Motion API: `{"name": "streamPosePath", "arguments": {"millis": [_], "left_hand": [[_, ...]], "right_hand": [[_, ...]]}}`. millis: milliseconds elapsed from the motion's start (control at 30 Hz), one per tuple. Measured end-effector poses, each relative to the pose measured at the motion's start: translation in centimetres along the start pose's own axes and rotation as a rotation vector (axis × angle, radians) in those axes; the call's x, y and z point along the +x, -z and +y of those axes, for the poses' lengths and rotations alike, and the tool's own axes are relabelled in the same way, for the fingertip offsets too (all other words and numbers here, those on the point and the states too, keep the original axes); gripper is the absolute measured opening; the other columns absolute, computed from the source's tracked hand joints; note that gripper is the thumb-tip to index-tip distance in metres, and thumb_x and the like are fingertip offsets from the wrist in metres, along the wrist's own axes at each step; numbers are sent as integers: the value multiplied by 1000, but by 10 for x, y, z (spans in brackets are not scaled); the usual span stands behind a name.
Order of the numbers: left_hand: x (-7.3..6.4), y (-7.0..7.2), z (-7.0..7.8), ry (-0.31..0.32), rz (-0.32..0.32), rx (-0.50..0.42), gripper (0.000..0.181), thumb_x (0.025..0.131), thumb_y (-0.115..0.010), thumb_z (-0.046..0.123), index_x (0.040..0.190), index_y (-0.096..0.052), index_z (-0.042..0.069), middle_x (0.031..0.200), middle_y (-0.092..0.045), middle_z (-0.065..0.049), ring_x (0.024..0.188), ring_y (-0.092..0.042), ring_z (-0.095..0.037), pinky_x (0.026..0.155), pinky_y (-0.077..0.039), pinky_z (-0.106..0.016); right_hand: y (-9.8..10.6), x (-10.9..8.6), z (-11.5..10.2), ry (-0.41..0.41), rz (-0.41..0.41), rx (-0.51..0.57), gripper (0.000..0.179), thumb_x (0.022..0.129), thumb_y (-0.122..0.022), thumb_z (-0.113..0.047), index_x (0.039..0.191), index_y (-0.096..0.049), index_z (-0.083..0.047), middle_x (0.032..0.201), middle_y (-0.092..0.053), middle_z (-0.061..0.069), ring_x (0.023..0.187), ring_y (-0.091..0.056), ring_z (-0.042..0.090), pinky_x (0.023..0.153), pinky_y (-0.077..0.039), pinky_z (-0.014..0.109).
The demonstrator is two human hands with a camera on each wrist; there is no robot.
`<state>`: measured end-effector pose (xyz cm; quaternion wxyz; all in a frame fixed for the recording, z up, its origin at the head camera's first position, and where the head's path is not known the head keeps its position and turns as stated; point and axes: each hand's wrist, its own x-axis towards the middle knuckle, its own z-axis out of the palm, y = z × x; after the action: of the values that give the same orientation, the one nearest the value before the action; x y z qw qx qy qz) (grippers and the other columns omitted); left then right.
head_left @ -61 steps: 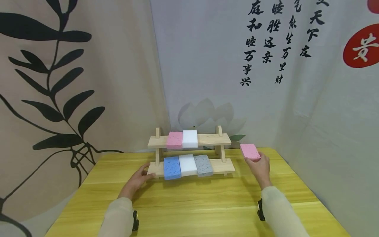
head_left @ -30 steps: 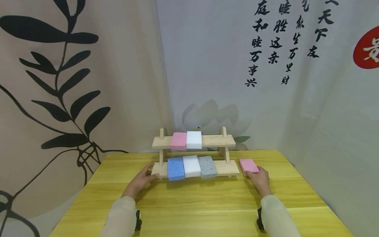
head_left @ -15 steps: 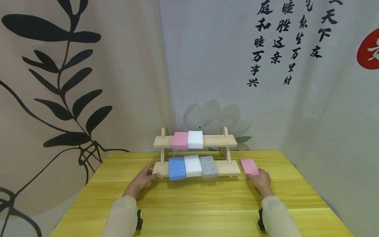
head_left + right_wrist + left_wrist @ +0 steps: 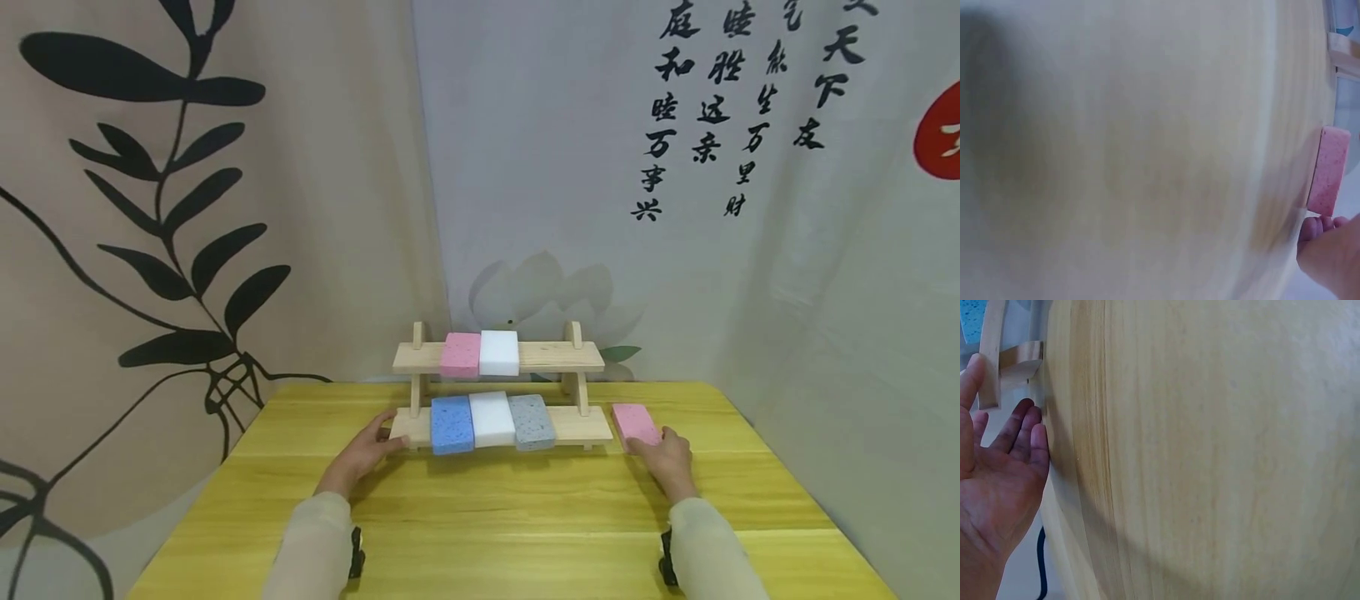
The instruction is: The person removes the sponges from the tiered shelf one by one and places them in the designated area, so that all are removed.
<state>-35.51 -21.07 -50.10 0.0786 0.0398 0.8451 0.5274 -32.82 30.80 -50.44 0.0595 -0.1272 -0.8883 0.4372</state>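
Observation:
At the left end of the lower shelf my left hand (image 4: 366, 454) holds the two-tier wooden rack (image 4: 581, 427), thumb at the front edge, other fingers behind. A pink sponge (image 4: 636, 423) lies flat on the table just right of the rack. My right hand (image 4: 667, 462) has thumb and fingers at the sponge's near right corner. In the right wrist view its curled fingers sit right at the sponge's end; the thumb is hidden there. On the lower shelf lean a blue sponge (image 4: 452, 425), a white sponge (image 4: 492, 419) and a grey sponge (image 4: 532, 422).
The upper shelf carries another pink sponge (image 4: 460, 355) beside another white block-shaped sponge (image 4: 498, 353). The wooden table (image 4: 510, 517) ends behind the rack at a printed cloth backdrop (image 4: 525, 192). A black cable (image 4: 1041, 562) hangs beyond the table edge.
My right hand has lowered the pink sponge from the air onto the table beside the rack, and has since drawn slightly rightward. My left hand keeps its place on the rack.

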Motion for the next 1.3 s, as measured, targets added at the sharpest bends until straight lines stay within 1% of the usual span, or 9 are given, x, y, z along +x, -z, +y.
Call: {"name": "streamPosePath", "arguments": {"millis": [133, 233, 500, 700, 867, 967, 1033, 1167, 1300], "left_hand": [[-2, 0, 3, -8, -4, 8, 79, 97, -65, 37, 158, -21, 11, 147, -38, -33, 130, -44, -48, 101, -37, -65], [-2, -1, 3, -8, -3, 10, 79, 97, -65, 37, 158, -21, 12, 147, -38, -33, 130, -43, -49, 101, -37, -65], [-2, 0, 3, 7, -6, 0, 78, 97, -65, 37, 158, -21, 16, 148, -38, -31, 131, -42, -49, 100, -37, -66], [-3, -1, 5, 12, -2, 1, 78, 98, -64, 36, 158, -20, 14, 146, -40, -30, 130, -44, -48, 101, -37, -66], [-1, -1, 5, 13, -1, 14, 80, 97, -65, 38, 158, -20, 13, 146, -41, -30, 129, -45, -48, 100, -38, -66], [0, -1, 3, 15, 2, 18, 80, 96, -65, 39, 158, -21, 13, 145, -42, -29, 129, -45, -47, 100, -38, -66], [1, 0, 2, 13, 2, 17, 81, 96, -66, 39, 158, -21, 13, 145, -42, -29, 129, -45, -47, 100, -38, -65], [1, 0, 0, 10, -1, 10, 81, 96, -66, 39, 158, -21, 13, 145, -42, -29, 129, -45, -47, 100, -38, -66], [1, 1, -1, 11, -4, 4, 80, 97, -66, 37, 158, -21, 13, 144, -43, -29, 128, -46, -47, 99, -39, -66]], "right_hand": [[4, 1, -2, 7, -2, 2, 93, 94, -64, -37, 145, -15, 23, 146, -19, 47, 134, -23, 60, 110, -26, 63], [5, 2, -7, 19, 20, 3, 93, 94, -64, -38, 146, -16, 22, 146, -20, 45, 135, -22, 58, 110, -24, 63], [1, 3, -28, 57, 65, 32, 88, 95, -64, -37, 149, -19, 16, 146, -25, 40, 135, -27, 54, 110, -27, 61], [-6, 5, -54, 120, 119, 78, 86, 96, -64, -37, 152, -20, 11, 148, -27, 35, 135, -32, 49, 109, -31, 58], [-13, 3, -77, 147, 113, 128, 87, 97, -61, -44, 155, -18, 5, 153, -23, 30, 136, -32, 43, 108, -34, 56], [-17, 2, -91, 179, 118, 139, 86, 97, -61, -45, 155, -21, 4, 152, -25, 29, 135, -33, 43, 106, -36, 56], [-21, 2, -99, 197, 137, 146, 84, 96, -62, -45, 154, -25, 4, 151, -28, 28, 134, -34, 42, 106, -37, 56], [-30, 3, -114, 223, 171, 162, 83, 95, -64, -44, 151, -30, 6, 149, -32, 27, 134, -36, 41, 108, -35, 55], [-40, 2, -130, 217, 180, 160, 83, 94, -63, -46, 151, -30, 5, 149, -33, 25, 135, -36, 39, 110, -33, 53]]}}
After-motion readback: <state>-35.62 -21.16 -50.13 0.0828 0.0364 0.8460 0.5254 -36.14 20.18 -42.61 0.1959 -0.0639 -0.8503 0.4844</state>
